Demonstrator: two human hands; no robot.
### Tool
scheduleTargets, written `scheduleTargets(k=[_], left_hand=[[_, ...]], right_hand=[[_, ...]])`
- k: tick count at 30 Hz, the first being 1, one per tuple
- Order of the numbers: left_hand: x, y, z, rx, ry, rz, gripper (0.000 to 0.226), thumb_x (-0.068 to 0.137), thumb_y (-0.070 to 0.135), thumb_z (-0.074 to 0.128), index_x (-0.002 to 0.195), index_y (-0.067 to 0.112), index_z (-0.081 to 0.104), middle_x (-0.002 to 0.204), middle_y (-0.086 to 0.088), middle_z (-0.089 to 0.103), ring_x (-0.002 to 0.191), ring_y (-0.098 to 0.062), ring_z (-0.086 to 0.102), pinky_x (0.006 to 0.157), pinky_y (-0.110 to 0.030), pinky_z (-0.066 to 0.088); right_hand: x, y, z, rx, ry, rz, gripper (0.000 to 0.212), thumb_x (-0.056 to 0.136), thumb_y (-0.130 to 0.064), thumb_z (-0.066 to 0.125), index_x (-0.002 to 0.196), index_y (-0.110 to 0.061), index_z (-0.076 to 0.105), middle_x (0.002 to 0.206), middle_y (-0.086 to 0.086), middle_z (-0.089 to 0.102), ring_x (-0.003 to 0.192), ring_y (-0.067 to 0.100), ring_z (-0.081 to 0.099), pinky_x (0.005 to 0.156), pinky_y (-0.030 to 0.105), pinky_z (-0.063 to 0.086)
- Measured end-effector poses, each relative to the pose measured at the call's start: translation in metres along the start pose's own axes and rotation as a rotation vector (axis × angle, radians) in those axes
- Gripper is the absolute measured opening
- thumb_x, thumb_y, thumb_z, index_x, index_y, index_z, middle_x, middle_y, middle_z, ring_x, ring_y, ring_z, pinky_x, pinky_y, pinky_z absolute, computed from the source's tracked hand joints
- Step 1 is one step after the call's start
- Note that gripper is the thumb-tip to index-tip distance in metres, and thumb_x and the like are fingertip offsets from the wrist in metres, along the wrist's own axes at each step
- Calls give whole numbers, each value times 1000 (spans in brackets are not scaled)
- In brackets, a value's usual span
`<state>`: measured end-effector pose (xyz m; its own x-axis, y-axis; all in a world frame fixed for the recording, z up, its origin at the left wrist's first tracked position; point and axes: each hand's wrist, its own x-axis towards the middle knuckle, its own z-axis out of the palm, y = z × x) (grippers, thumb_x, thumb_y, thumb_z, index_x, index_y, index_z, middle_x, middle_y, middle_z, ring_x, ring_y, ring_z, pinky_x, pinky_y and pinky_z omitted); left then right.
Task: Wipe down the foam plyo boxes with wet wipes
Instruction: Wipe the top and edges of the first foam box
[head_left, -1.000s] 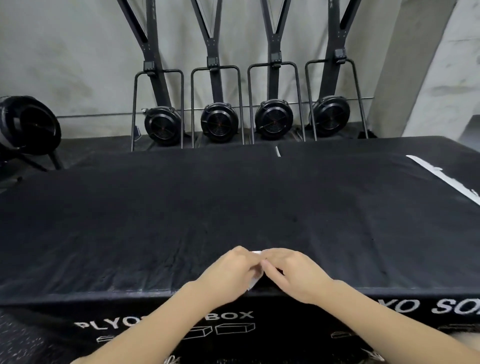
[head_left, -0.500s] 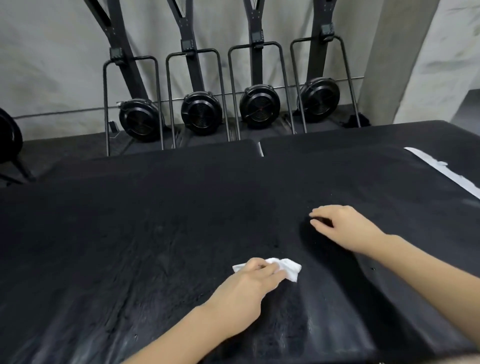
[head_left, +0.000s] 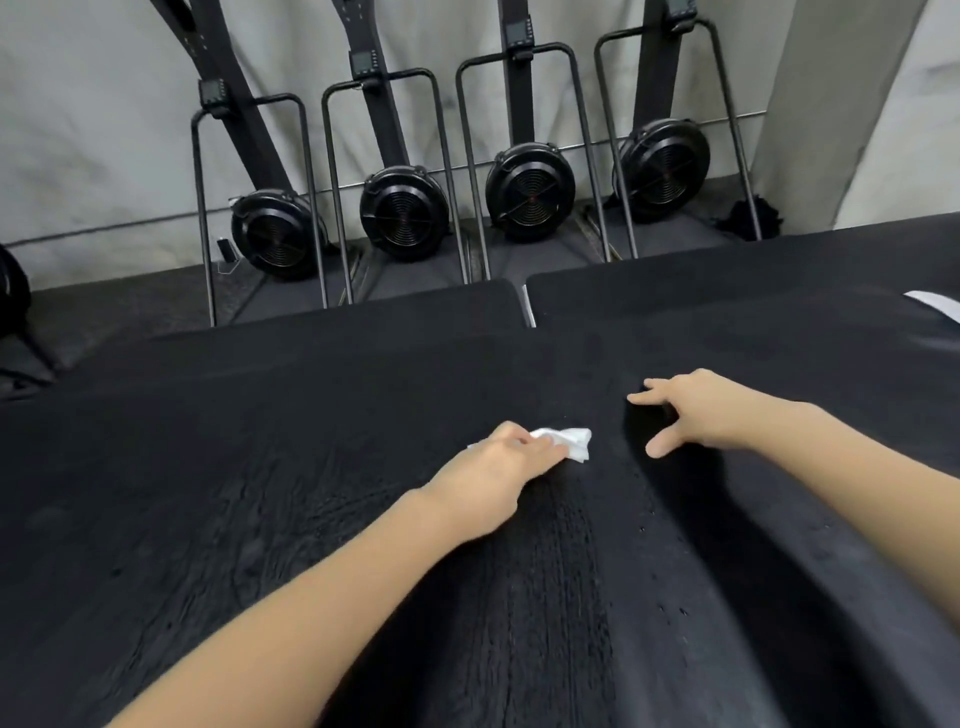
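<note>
Your left hand (head_left: 506, 465) presses a crumpled white wet wipe (head_left: 569, 441) flat onto the top of the black foam plyo box (head_left: 260, 441), fingers laid over the wipe's near half while the far half bunches out toward 1 o'clock — its grip is a downward press over the wipe, which looks meant to keep the damp cloth in full contact with the surface. The wipe sits near the centre of the view, just at 9 o'clock of your right hand (head_left: 711, 415) and apart from it. That right hand carries nothing; its grip is wide, fingers and thumb spread with the tips on the foam, likely bracing you as you lean over the box. The textured top near you shows streaks and small droplets, which suggests that stretch is already damp. A second box (head_left: 727, 291) butts against the first at 12 o'clock, a narrow seam between them. Four fan-wheel machines (head_left: 530, 195) stand along the wall beyond
</note>
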<state>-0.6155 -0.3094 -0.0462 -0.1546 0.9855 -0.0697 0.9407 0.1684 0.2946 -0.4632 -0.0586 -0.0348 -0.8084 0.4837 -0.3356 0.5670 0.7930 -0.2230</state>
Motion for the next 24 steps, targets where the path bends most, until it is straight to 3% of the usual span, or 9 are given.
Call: scheduleTargets(k=[3,6,9,13,14,16,19,21,24], left_hand=[[38,-23,-15,-49,15,-95,88,85,-15,37,146,49,42,125,18,39,107,10,49,78,-3,36],[70,-42,-25,-103,11,-124,96,82,-21,31,147,50,41,109,29,30,95,25,37,70,3,32],[97,-54,-35,-130,9,-136,98,78,-28,27,149,37,44,107,46,21,93,34,31,75,6,30],[130,-75,-37,-156,78,-157,104,75,-28,25,150,42,41,126,45,33,104,33,36,82,9,28],[141,-87,-34,-160,91,-158,104,75,-28,26,150,43,40,131,37,40,106,32,38,83,8,29],[164,-103,-30,-133,101,-178,97,80,-23,29,151,41,40,140,19,47,107,8,54,85,-3,40],[183,-101,-33,-9,86,-268,72,94,-8,35,153,31,41,124,-8,55,112,-25,54,96,-36,51],[186,-97,-35,36,103,-278,58,100,-1,37,151,26,46,120,-13,58,118,-29,45,102,-36,44],[168,-86,-30,-32,123,-151,41,106,14,47,143,30,58,113,-10,65,100,-17,58,88,-18,39]], right_hand=[[5,-4,-4,-105,-9,6,83,81,-48,76,152,-39,35,162,-12,24,135,21,42,105,31,39],[8,-4,-4,-128,-29,2,84,80,-52,75,152,-40,33,162,-13,22,135,17,43,102,27,40],[10,-3,-2,-105,-45,4,84,80,-51,75,152,-40,33,162,-14,21,132,15,45,93,23,39],[13,-7,-4,-82,-42,4,85,77,-48,79,151,-38,37,162,-13,25,139,17,39,103,26,39],[14,-8,-5,-89,-43,3,85,77,-48,79,151,-38,38,162,-12,25,139,17,39,103,27,40],[14,-8,-5,-113,-52,8,86,77,-49,79,151,-38,37,162,-12,26,139,18,40,103,28,40],[13,-10,-6,-118,-66,15,87,76,-50,80,151,-37,38,162,-11,27,139,19,40,103,29,41],[11,-12,-7,-131,-69,13,87,76,-51,79,151,-36,38,161,-10,28,137,20,42,102,29,42],[10,-15,-9,-155,-72,16,87,76,-53,78,151,-35,38,158,-9,36,131,20,47,100,30,45]])
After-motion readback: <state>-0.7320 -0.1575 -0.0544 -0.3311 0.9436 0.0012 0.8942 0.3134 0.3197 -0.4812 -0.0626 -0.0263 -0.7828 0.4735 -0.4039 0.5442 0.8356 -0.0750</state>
